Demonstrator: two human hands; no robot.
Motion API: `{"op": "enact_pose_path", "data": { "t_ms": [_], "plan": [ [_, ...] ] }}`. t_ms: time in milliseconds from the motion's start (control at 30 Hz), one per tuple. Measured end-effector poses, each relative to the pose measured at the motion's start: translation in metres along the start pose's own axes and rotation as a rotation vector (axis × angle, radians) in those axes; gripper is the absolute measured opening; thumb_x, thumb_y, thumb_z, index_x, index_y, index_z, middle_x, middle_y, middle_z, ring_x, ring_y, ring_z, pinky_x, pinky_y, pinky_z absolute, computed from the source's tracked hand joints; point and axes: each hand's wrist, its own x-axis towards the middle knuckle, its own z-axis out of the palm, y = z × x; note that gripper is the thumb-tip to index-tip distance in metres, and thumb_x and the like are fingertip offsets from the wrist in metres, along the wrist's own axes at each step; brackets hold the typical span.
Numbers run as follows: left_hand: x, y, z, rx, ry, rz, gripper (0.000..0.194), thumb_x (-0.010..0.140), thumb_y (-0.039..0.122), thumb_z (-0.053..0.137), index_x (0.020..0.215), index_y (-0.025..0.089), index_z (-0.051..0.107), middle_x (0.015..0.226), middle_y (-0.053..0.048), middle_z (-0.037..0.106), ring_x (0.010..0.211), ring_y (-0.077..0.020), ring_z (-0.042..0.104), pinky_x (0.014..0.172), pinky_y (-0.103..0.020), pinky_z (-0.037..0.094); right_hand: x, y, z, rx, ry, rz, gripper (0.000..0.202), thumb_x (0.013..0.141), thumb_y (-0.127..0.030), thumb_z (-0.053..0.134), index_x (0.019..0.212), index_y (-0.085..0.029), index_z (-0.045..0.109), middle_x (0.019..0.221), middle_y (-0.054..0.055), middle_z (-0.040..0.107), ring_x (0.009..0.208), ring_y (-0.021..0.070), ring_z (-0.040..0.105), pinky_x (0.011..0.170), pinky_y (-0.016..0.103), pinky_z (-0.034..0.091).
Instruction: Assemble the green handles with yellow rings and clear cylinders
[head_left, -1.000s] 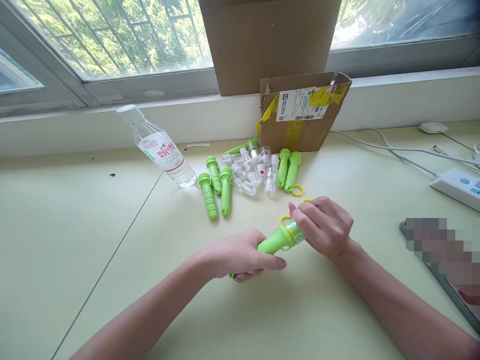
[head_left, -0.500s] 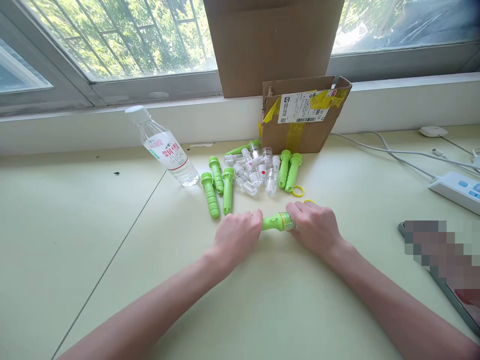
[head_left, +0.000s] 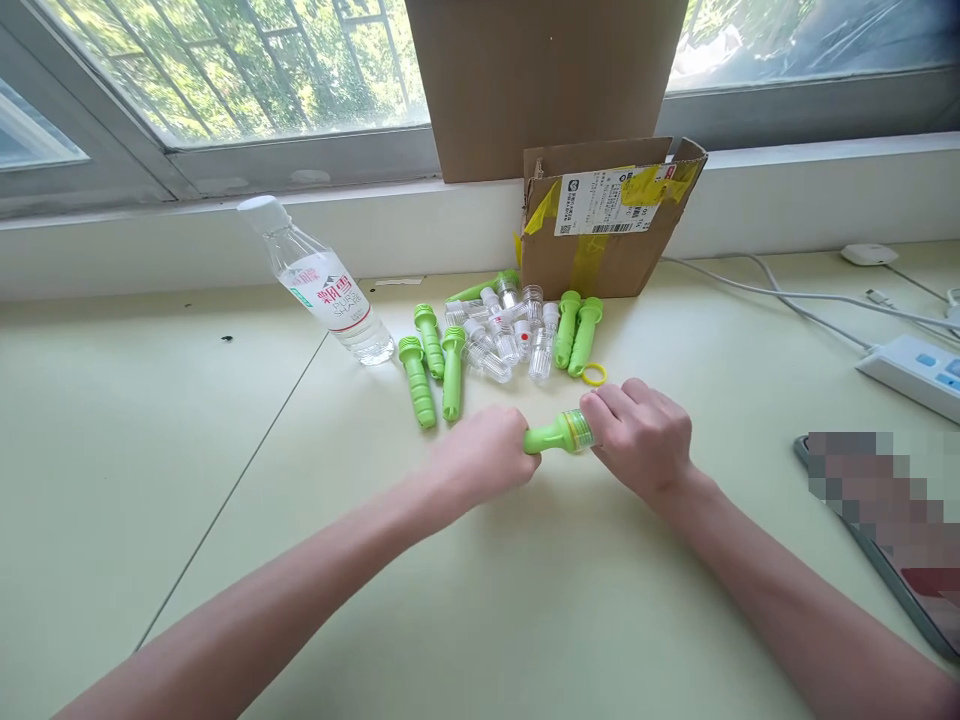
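Observation:
Above the table, my left hand (head_left: 491,452) is closed round the narrow end of a green plastic handle (head_left: 546,437). My right hand (head_left: 643,432) grips the clear ribbed plastic tube (head_left: 584,429) joined to the handle's wide end, and its fingers hide most of that tube. A thin yellow band shows at the joint. Behind my hands lie several loose green handles (head_left: 417,383) and a pile of clear plastic tubes (head_left: 487,360), some with white caps. One yellow ring (head_left: 594,374) rests on the table just beyond my right hand.
A water bottle (head_left: 330,290) stands left of the pile. Against the window ledge is an open cardboard box (head_left: 607,240). To the right are a power strip (head_left: 919,375) with white cables and a phone (head_left: 870,540) with a blurred screen.
My left wrist has turned and its fist has rolled over the handle. My right hand has shifted slightly right and up, knuckles raised. Both keep hold of the joined piece.

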Motion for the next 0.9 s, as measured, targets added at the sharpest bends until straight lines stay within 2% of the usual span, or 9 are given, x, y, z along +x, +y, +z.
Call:
{"op": "enact_pose_path", "data": {
  "t_ms": [100,200,300,500,600,700,767,800,900],
  "plan": [
    [-0.002,-0.001,0.006,0.248,0.122,0.046,0.018,0.076,0.02,0.047,0.062,0.017,0.057,0.055,-0.005,0.056,0.051,-0.0186,0.057,0.044,-0.026,0.03,0.001,-0.003,-0.003,-0.002,-0.101,-0.009,0.025,0.072,-0.001,0.049,0.056,-0.019,0.043,0.048,-0.002,0.043,0.053,0.0126,0.029,0.051,0.027,0.014],
    [-0.002,-0.006,0.01,0.37,0.185,0.072,0.022,0.08,0.015,0.043,0.077,0.014,0.064,0.065,-0.01,0.064,0.061,-0.0251,0.065,0.052,-0.029,0.041,0.003,-0.008,-0.007,0.016,-0.209,0.0,0.02,0.066,0.0,0.049,0.058,-0.018,0.046,0.049,-0.002,0.047,0.049,0.0123,0.033,0.05,0.027,0.012],
    [0.001,-0.011,0.015,0.407,0.197,0.101,0.024,0.08,0.013,0.042,0.083,0.012,0.065,0.068,-0.013,0.066,0.065,-0.0277,0.067,0.054,-0.032,0.045,0.004,-0.011,-0.008,0.063,-0.354,0.033,0.017,0.06,-0.002,0.051,0.061,-0.018,0.049,0.05,-0.001,0.051,0.046,0.0126,0.037,0.049,0.027,0.009],
    [0.01,-0.01,0.016,0.414,0.203,0.139,0.028,0.08,0.005,0.038,0.087,0.01,0.064,0.072,-0.014,0.067,0.07,-0.0281,0.069,0.056,-0.032,0.046,0.002,-0.01,-0.005,0.115,-0.563,0.134,0.009,0.067,-0.013,0.057,0.064,-0.019,0.05,0.051,-0.002,0.053,0.042,0.0112,0.034,0.049,0.027,0.007],
    [0.013,-0.007,0.012,0.423,0.219,0.161,0.031,0.079,0.002,0.035,0.087,0.01,0.063,0.072,-0.014,0.066,0.072,-0.0284,0.068,0.057,-0.032,0.046,-0.001,-0.007,-0.001,0.101,-0.475,0.16,0.011,0.065,-0.01,0.055,0.061,-0.019,0.049,0.049,-0.003,0.051,0.042,0.0105,0.032,0.049,0.027,0.008],
    [0.012,-0.002,0.001,0.393,0.231,0.182,0.023,0.078,0.007,0.039,0.079,0.012,0.062,0.07,-0.012,0.065,0.069,-0.0263,0.067,0.057,-0.032,0.044,-0.001,-0.003,0.003,0.004,-0.198,0.144,0.018,0.066,-0.004,0.053,0.057,-0.019,0.047,0.048,-0.003,0.048,0.048,0.0112,0.033,0.049,0.027,0.011],
    [0.009,0.0,-0.011,0.246,0.144,0.172,0.015,0.076,0.017,0.046,0.069,0.015,0.058,0.066,-0.009,0.063,0.064,-0.0241,0.064,0.054,-0.03,0.043,0.0,0.001,0.003,-0.06,-0.014,0.093,0.023,0.07,-0.003,0.054,0.056,-0.019,0.046,0.048,-0.004,0.045,0.051,0.0115,0.033,0.05,0.026,0.015],
    [0.008,0.001,-0.016,0.122,0.02,0.143,0.014,0.075,0.022,0.048,0.065,0.017,0.055,0.062,-0.006,0.061,0.058,-0.0217,0.062,0.051,-0.028,0.041,0.001,0.003,0.002,-0.071,0.058,0.061,0.024,0.072,-0.004,0.056,0.057,-0.019,0.046,0.048,-0.005,0.044,0.053,0.0114,0.033,0.051,0.025,0.017],
    [0.002,0.001,-0.027,-0.277,-0.522,0.061,0.023,0.073,0.033,0.053,0.057,0.018,0.048,0.053,-0.001,0.055,0.045,-0.0141,0.054,0.045,-0.024,0.04,0.005,0.005,-0.003,-0.05,0.19,-0.019,0.022,0.074,-0.006,0.065,0.063,-0.02,0.05,0.05,-0.006,0.044,0.056,0.0107,0.034,0.053,0.024,0.022]
  ]
}}
